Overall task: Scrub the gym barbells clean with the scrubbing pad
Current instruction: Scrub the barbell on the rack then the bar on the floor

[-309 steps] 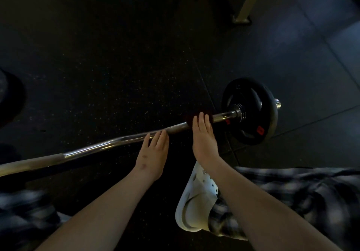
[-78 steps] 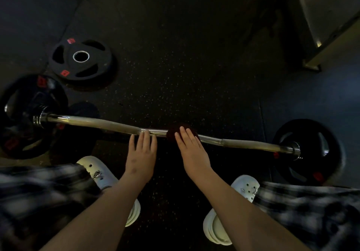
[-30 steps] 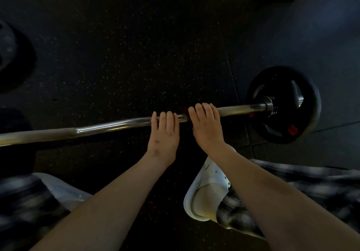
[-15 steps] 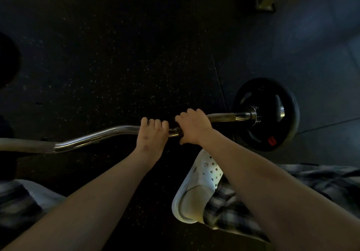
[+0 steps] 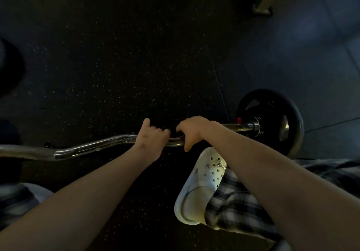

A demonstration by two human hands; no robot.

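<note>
A chrome curl barbell (image 5: 93, 146) lies across the dark rubber floor, with a black weight plate (image 5: 272, 118) on its right end. My left hand (image 5: 151, 140) grips the bent part of the bar, fingers curled over it. Just to its right, my right hand (image 5: 191, 130) curls round the bar too, thumb hanging below it. The scrubbing pad is hidden; I cannot tell whether it sits under my right hand.
My white clog (image 5: 200, 184) and plaid trouser leg (image 5: 239, 206) stand close behind the bar on the right. A metal frame foot (image 5: 263, 7) stands at the back right. A dark round shape (image 5: 9, 69) sits at the left edge.
Both hands went from flat fingers laid on the bar to curled grips round it. The view has drifted, so the bar and plate sit lower in frame.
</note>
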